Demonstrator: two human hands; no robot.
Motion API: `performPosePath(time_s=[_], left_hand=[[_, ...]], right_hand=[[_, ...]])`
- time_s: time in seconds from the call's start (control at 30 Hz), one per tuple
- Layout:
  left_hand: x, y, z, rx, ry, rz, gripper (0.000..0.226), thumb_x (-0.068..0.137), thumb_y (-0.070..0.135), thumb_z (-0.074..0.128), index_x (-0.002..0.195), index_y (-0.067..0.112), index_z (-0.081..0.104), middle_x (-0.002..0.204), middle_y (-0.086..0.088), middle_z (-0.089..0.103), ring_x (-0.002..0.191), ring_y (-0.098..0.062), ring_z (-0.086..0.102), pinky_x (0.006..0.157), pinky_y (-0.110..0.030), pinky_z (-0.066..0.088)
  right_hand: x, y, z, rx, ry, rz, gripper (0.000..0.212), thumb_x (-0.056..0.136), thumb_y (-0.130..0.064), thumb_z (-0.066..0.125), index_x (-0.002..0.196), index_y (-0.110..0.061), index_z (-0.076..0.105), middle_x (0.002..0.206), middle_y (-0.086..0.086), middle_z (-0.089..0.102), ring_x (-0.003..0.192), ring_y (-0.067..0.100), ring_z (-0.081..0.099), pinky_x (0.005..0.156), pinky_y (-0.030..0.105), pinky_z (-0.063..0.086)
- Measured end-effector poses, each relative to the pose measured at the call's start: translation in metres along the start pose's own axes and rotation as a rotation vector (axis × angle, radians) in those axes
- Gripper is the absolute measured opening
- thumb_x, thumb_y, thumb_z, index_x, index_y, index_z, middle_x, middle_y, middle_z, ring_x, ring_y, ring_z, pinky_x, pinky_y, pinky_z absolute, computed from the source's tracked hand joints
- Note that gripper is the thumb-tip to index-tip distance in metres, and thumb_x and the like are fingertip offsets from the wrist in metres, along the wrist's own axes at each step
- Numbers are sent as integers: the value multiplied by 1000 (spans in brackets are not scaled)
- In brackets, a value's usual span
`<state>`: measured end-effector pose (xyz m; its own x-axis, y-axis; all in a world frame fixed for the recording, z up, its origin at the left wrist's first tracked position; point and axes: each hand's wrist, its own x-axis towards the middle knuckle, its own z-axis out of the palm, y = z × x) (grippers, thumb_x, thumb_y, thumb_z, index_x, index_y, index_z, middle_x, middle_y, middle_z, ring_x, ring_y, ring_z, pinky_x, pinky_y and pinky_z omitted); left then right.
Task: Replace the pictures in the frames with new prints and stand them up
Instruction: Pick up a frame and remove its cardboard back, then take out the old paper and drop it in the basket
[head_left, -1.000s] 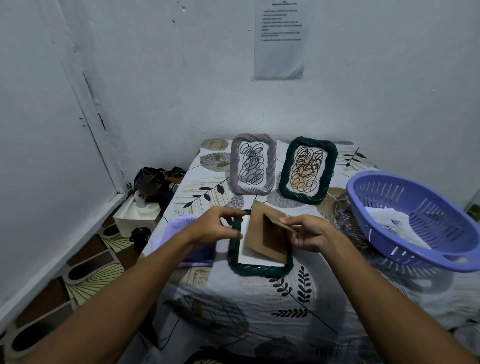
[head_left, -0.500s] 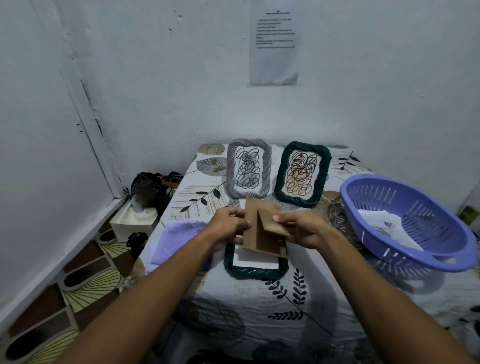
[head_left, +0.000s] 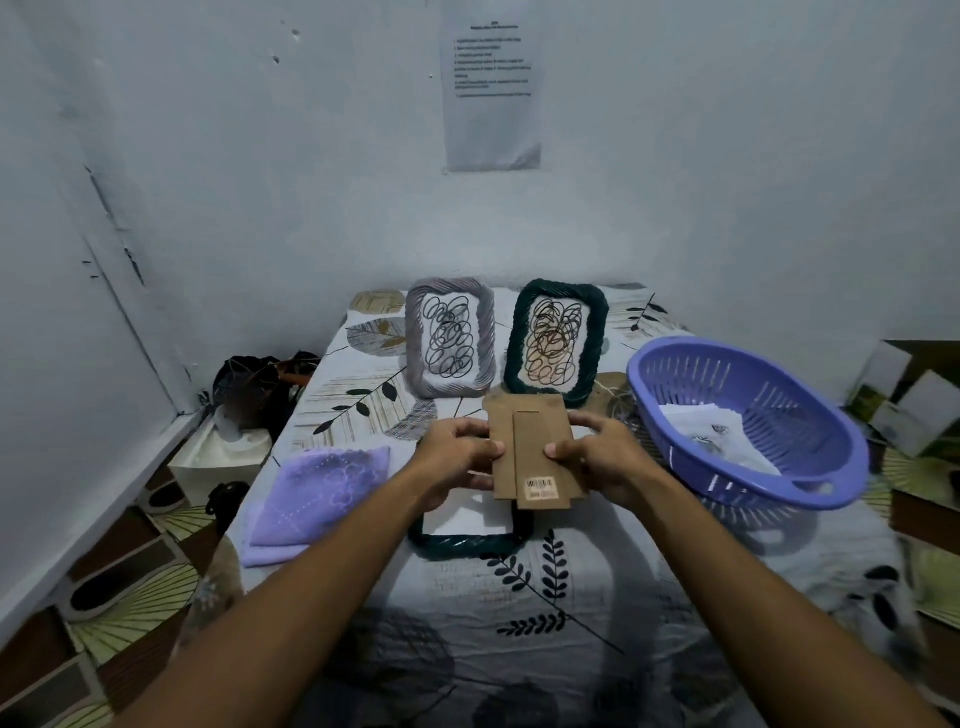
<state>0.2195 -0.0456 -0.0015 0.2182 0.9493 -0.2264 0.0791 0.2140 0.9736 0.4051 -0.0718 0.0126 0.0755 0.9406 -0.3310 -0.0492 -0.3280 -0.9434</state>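
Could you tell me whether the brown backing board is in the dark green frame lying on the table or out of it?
Out: both hands grip the backing board above the lying frame.

A white paper sheet taped to the wall carries a short heading and several lines of small black print, all too blurred to read. On the brown cardboard frame backing, near its lower edge, sits a small pale sticker with a barcode; its bars show, but any digits are too small to make out.
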Motion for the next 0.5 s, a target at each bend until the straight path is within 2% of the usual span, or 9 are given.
performPosePath(time_s=[0.07, 0.1, 0.17, 0.2, 0.27, 0.33, 0.37, 0.43, 0.5], left_hand=[[8, -6, 3, 328, 20, 137, 32, 85, 14, 72, 114, 8, 60, 93, -4, 69, 79, -16, 63, 60, -27, 53], [13, -10, 2, 507, 30, 219, 45, 81, 24, 76, 120, 10, 59, 99, -1, 69, 84, -14, 62, 67, -26, 50], [19, -15, 0, 808, -15, 346, 67, 76, 44, 77, 133, 17, 54, 121, 1, 63, 106, -15, 56, 86, -30, 46], [22, -17, -1, 930, -82, 393, 77, 74, 54, 75, 138, 19, 50, 134, 0, 56, 121, -18, 48, 98, -35, 41], [22, -19, -3, 1145, -244, 422, 94, 70, 68, 68, 147, 22, 38, 153, 2, 35, 143, -20, 21, 116, -46, 19], [22, -22, -1, 1318, -359, 416, 105, 68, 75, 63, 152, 23, 26, 161, 6, 15, 148, -16, -4, 117, -56, -6], [21, -23, 1, 1371, -395, 409, 108, 68, 76, 62, 153, 23, 22, 162, 7, 9, 148, -16, -12, 115, -58, -13], [21, -24, 3, 1427, -433, 397, 111, 69, 77, 61, 154, 22, 15, 162, 6, 3, 146, -17, -19, 112, -58, -21], [19, -25, 4, 1453, -440, 401, 112, 70, 77, 59, 154, 23, 9, 162, 5, 2, 146, -18, -19, 111, -57, -22]], right_hand=[[0, 5, -12, -3, 52, 17, 60, 79, 9, 65, 130, -15, 48, 107, 15, 60, 87, 32, 64, 62, 41, 55], [1, 7, -17, -26, 80, 17, 63, 78, 9, 66, 133, -14, 46, 114, 17, 59, 91, 33, 64, 67, 43, 56], [1, 8, -28, -137, 138, 11, 67, 78, 8, 67, 137, -13, 43, 126, 19, 55, 101, 35, 61, 80, 47, 55], [1, 8, -31, -195, 161, 15, 68, 79, 7, 67, 139, -12, 41, 129, 19, 53, 105, 35, 60, 83, 45, 54], [-1, 10, -35, -255, 183, 26, 68, 82, 5, 65, 142, -10, 36, 132, 19, 52, 108, 35, 59, 77, 39, 53], [-1, 12, -36, -279, 191, 34, 66, 84, 6, 63, 142, -8, 35, 133, 20, 52, 111, 35, 58, 74, 35, 51], [0, 13, -35, -291, 187, 40, 66, 84, 6, 62, 143, -8, 35, 133, 20, 52, 112, 35, 57, 72, 33, 51], [1, 16, -32, -311, 164, 61, 67, 85, 6, 61, 144, -10, 33, 133, 20, 51, 111, 34, 58, 64, 28, 50], [4, 20, -30, -311, 153, 78, 68, 84, 6, 62, 144, -10, 34, 131, 21, 53, 109, 34, 59, 64, 29, 49]])
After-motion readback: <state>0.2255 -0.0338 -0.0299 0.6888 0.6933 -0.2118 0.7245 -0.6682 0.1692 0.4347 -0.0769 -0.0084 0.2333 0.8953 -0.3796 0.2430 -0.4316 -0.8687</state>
